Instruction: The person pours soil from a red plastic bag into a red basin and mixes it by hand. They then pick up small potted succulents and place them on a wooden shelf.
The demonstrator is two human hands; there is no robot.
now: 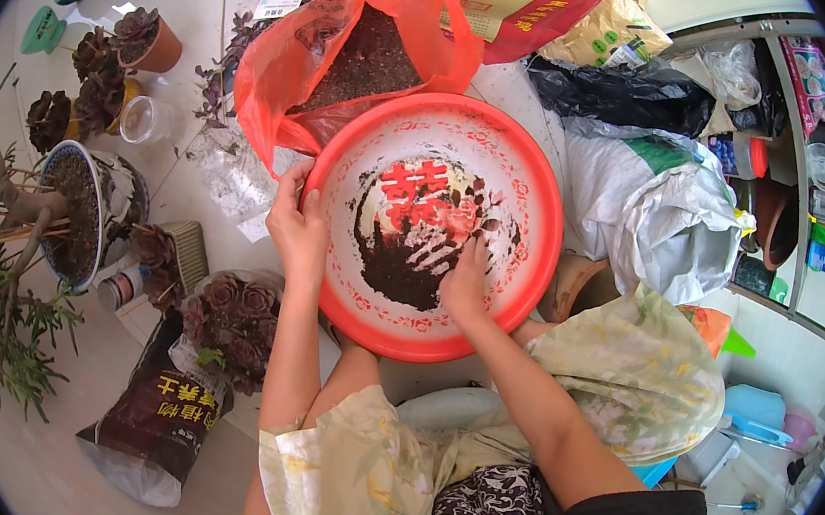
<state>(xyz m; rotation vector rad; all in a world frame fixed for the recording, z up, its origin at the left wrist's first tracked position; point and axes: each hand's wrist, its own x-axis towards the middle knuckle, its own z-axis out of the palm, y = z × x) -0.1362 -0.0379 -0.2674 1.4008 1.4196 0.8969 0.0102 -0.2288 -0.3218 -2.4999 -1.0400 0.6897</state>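
Observation:
A red-rimmed plastic basin (420, 343) with a white, flower-printed inside rests before me, near my knees. My left hand (298, 219) grips its left rim, thumb over the edge. Inside the basin, my right hand (468, 282) reaches down to the bottom, its fingertips touching dark, loose soil (403, 279); whether they pinch anything cannot be made out. Smeared soil and a few dark bits lie around the printed red pattern (419, 190). Just beyond the basin stands an opened red plastic bag (272, 84) of brown granular potting soil (373, 57), touching the rim.
Left are potted dark succulents (229, 314), a leafy plant in a ceramic pot (134, 198), a clear plastic cup (144, 120) and a black soil bag (154, 419). Right are a white woven sack (615, 196), a terracotta pot (580, 279) and a shelf cabinet (794, 282). A paper bag (484, 9) stands behind.

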